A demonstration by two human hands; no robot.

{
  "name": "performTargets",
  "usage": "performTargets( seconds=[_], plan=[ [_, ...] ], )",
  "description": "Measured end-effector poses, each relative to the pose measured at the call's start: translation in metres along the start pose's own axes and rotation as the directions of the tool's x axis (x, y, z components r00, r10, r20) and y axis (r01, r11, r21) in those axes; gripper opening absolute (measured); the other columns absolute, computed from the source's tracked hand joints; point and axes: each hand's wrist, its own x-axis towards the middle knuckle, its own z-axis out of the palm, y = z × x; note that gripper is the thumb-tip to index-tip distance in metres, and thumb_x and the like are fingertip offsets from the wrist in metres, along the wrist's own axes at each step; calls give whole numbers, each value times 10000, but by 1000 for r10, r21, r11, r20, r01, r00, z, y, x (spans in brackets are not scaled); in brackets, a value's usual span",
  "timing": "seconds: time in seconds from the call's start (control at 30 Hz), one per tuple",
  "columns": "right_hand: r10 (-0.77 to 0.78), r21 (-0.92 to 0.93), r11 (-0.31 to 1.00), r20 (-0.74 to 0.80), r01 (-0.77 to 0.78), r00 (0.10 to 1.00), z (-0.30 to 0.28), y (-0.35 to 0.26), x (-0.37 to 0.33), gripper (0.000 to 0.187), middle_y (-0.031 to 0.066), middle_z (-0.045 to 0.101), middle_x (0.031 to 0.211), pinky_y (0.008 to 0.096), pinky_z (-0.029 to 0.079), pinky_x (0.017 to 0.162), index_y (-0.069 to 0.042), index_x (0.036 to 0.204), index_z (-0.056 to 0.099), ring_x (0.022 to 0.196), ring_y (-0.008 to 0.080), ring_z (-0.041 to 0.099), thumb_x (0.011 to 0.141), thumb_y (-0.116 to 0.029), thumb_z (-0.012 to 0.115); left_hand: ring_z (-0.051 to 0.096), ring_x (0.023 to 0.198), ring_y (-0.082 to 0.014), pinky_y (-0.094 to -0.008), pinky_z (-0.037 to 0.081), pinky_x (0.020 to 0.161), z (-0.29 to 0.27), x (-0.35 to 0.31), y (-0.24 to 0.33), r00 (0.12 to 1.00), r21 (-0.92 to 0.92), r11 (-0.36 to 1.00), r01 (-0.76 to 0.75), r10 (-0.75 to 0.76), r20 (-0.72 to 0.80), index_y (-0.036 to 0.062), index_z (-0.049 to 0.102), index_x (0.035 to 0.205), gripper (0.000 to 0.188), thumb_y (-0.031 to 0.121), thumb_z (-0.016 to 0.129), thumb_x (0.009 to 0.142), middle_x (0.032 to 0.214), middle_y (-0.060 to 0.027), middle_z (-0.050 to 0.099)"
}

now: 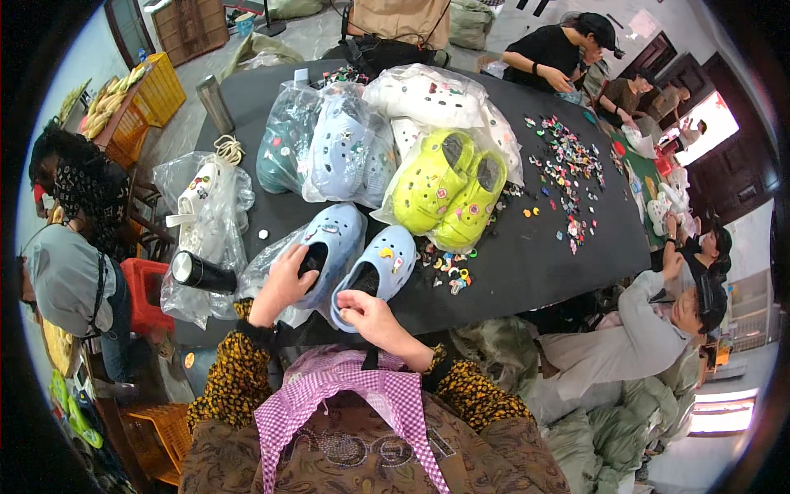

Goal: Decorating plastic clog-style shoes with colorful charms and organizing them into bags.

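Observation:
Two light blue clogs stand side by side on the dark table in front of me, their toes pointing away and small charms on their uppers. My left hand point(284, 284) grips the left clog point(336, 232) at the side of its opening, with fingertips reaching inside. At the heel of the right clog point(389, 262), my right hand point(374, 319) has its fingers bent over the rim. Dark material shows inside both clogs. A clear plastic bag point(267, 267) lies partly under the left clog, beside my left hand.
Beyond the clogs lie bagged lime green clogs point(448, 189), bagged blue clogs point(341, 144) and bagged white clogs point(436, 95). Loose charms point(568, 165) cover the table's right part. A black flask point(202, 273) and bagged white clogs point(202, 202) are at left. Several people work around the room.

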Motion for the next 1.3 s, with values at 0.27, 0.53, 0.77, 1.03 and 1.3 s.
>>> performTargets(
  seconds=[0.27, 0.53, 0.77, 1.03, 1.3],
  plan=[
    [-205, -420, 907, -355, 40, 912, -125, -21, 29, 289, 172, 634, 928, 352, 490, 748, 14, 1047, 601, 809, 290, 619, 781, -99, 610, 528, 948, -351, -427, 423, 815, 22, -25, 31, 973, 220, 975, -3, 54, -226, 5, 549, 1059, 481, 266, 739, 702, 1025, -174, 553],
    [-440, -897, 381, -390, -226, 809, -240, -57, 81, 554, 175, 464, 1254, 507, 360, 932, -131, 1256, 497, 1148, 359, 431, 741, -244, 668, 519, 876, -363, -419, 423, 755, 51, 8, 45, 992, 321, 942, 96, -64, -110, -70, 512, 965, 595, 344, 779, 632, 931, -196, 527],
    [-333, -847, 420, -477, -326, 813, -246, -46, 119, 438, 109, 503, 1021, 521, 357, 850, -188, 1047, 601, 1042, 319, 465, 659, -343, 733, 524, 878, -363, -432, 412, 766, 70, 20, 36, 991, 419, 901, 111, -69, -115, -45, 523, 887, 293, 157, 647, 713, 915, -208, 538],
    [-569, -949, 298, -266, -107, 778, -259, -35, 112, 276, 97, 538, 887, 439, 318, 888, -121, 900, 636, 939, 294, 485, 689, -280, 718, 526, 845, -347, -423, 411, 721, 60, 26, 34, 990, 345, 934, 90, -46, -132, -6, 548, 795, 158, 89, 630, 700, 868, -175, 549],
    [-353, -641, 764, -518, -80, 779, -308, -50, 53, 196, 123, 631, 845, 322, 467, 712, -5, 882, 625, 784, 210, 596, 733, -105, 703, 521, 831, -313, -406, 407, 719, 38, 16, 34, 995, 346, 938, 4, 30, -93, 29, 563, 758, 134, 99, 651, 686, 825, -119, 549]
  ],
)
